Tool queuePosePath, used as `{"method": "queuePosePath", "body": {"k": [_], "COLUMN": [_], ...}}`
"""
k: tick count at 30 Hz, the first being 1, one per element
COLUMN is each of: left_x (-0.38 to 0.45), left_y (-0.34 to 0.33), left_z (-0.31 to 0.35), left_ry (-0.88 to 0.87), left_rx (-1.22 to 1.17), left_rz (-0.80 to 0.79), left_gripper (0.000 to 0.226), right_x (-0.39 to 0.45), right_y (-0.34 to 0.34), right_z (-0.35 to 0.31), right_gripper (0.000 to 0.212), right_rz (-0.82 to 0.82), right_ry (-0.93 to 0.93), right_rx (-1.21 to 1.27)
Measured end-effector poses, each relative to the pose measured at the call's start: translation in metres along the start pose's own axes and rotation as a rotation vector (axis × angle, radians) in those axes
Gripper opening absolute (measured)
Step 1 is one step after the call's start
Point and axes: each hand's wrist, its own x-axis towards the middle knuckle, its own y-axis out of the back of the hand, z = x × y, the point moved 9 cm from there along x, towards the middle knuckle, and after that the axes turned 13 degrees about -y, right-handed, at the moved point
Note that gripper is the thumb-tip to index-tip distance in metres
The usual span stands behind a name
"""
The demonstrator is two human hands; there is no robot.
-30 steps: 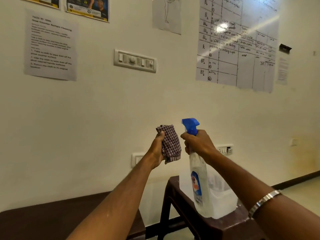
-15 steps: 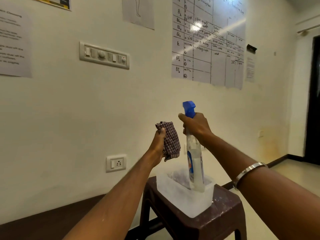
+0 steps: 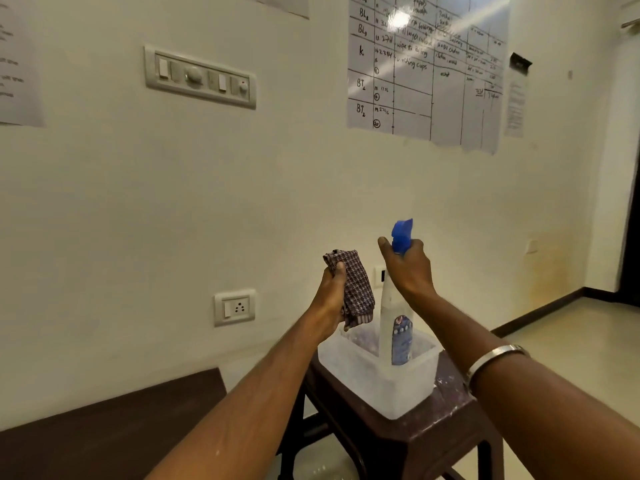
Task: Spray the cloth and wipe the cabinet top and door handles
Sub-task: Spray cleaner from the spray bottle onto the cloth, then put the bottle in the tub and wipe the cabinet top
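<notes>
My left hand grips a bunched checkered cloth, held up at chest height in front of the wall. My right hand holds the neck of a clear spray bottle with a blue trigger head, just right of the cloth. The bottle stands upright with its base down inside a translucent plastic tub. A dark brown cabinet top shows at the lower left, below my left forearm. Its door handles are out of view.
The tub rests on a dark brown plastic stool. On the wall are a switch panel, a socket, a hand-written chart and paper sheets. Tiled floor and a dark doorway lie at the right.
My right hand has lowered the spray bottle into the tub on the stool. The view has swung right, so the wall items have slid left. The cloth stays held up.
</notes>
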Motion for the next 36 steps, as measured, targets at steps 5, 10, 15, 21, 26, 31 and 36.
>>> {"method": "queuePosePath", "body": {"k": [5, 10, 15, 21, 26, 31, 36], "left_x": [-0.005, -0.012, -0.026, -0.035, -0.041, -0.05, -0.06], "left_y": [0.007, 0.014, 0.023, 0.032, 0.039, 0.051, 0.079], "left_z": [-0.009, -0.012, -0.007, 0.008, 0.024, 0.04, 0.055], "left_ry": [0.012, 0.021, 0.017, 0.0, -0.041, -0.075, -0.087], "left_rx": [-0.052, -0.088, -0.083, -0.015, 0.013, -0.002, -0.06], "left_rz": [-0.002, 0.012, 0.046, 0.053, 0.065, 0.077, 0.123], "left_gripper": [0.047, 0.046, 0.043, 0.044, 0.045, 0.045, 0.053], "right_x": [-0.002, -0.005, -0.008, -0.035, -0.082, -0.114, -0.116], "right_y": [-0.005, 0.001, 0.001, 0.018, 0.025, -0.019, -0.075], "right_z": [0.038, 0.046, 0.054, 0.041, -0.004, -0.038, -0.021], "right_gripper": [0.05, 0.048, 0.057, 0.1, 0.07, 0.044, 0.044], "right_rz": [-0.03, -0.047, -0.048, 0.272, 0.462, 0.14, -0.396], "right_ry": [-0.066, -0.085, -0.129, -0.061, 0.34, 0.607, 0.142], "right_rx": [-0.026, -0.027, -0.075, -0.175, -0.092, -0.076, 0.064]}}
